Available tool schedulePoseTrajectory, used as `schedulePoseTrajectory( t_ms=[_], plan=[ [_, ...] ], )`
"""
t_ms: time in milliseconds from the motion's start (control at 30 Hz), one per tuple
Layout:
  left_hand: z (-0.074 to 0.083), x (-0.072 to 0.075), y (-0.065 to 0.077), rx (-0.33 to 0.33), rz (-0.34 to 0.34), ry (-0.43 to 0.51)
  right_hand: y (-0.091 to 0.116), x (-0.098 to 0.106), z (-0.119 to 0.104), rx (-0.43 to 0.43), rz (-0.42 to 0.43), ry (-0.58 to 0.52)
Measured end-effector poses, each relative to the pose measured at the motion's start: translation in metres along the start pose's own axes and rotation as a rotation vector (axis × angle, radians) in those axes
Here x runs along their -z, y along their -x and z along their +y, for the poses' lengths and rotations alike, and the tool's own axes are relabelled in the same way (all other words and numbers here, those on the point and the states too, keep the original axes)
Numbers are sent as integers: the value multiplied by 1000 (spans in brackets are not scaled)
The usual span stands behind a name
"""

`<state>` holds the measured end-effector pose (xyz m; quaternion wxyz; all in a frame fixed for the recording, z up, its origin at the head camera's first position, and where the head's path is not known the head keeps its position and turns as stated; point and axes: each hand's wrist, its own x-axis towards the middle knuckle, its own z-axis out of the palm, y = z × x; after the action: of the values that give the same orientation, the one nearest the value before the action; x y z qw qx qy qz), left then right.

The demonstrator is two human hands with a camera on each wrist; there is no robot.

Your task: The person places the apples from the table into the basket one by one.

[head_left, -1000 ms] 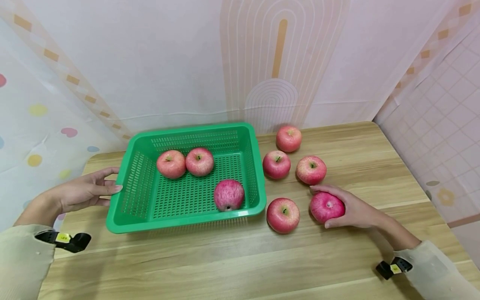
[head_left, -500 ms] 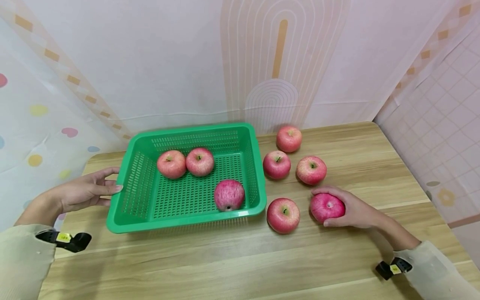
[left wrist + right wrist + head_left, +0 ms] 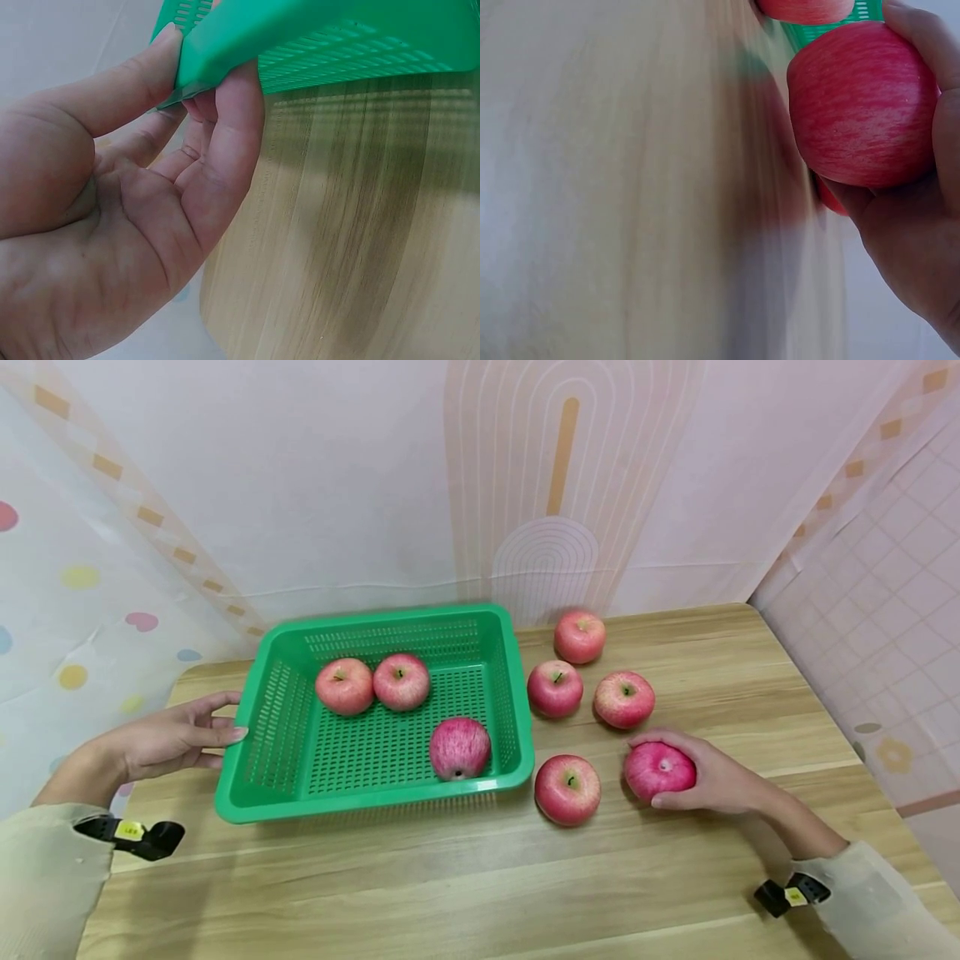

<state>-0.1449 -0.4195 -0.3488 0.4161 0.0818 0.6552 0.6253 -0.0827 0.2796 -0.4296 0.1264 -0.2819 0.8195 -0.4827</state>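
Observation:
A green plastic basket (image 3: 375, 806) with slotted walls stands on the left part of the table, three apples inside it. My left hand (image 3: 176, 737) pinches its left rim, thumb on top and fingers beneath, as the left wrist view shows up close. On the right, my right hand (image 3: 705, 774) grips a deep pink apple (image 3: 658, 770) from its right side. In the right wrist view that apple (image 3: 862, 105) sits between thumb and fingers, close over the wood. Just left of it lies a red apple (image 3: 567, 790) with its stem up.
Between the basket and the back right of the table lie three more apples, one nearest the wall (image 3: 580, 637), one beside the basket (image 3: 555, 688) and one farther right (image 3: 624, 699). The wooden table (image 3: 420, 893) meets a patterned wall covering behind.
The right hand and its apple have shifted very slightly to the right. The left hand keeps its hold on the basket rim, and the other apples stay put.

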Motion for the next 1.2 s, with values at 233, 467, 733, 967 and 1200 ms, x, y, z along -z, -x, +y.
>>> schedulePoseTrajectory(
  t_ms=[233,467,733,967,1200],
  plan=[
    [0,-1,0,3,10,0,-1,4,-5,-4,10,18],
    [0,0,0,12,20,-9,-4,9,-12,-23,10,58],
    [0,0,0,14,14,-15,-11,14,-21,-7,4,71],
    [-1,0,1,4,13,-10,-21,19,-29,56,8,95],
    [-1,-1,2,9,16,-9,-32,23,-39,50,11,102]
  ],
)
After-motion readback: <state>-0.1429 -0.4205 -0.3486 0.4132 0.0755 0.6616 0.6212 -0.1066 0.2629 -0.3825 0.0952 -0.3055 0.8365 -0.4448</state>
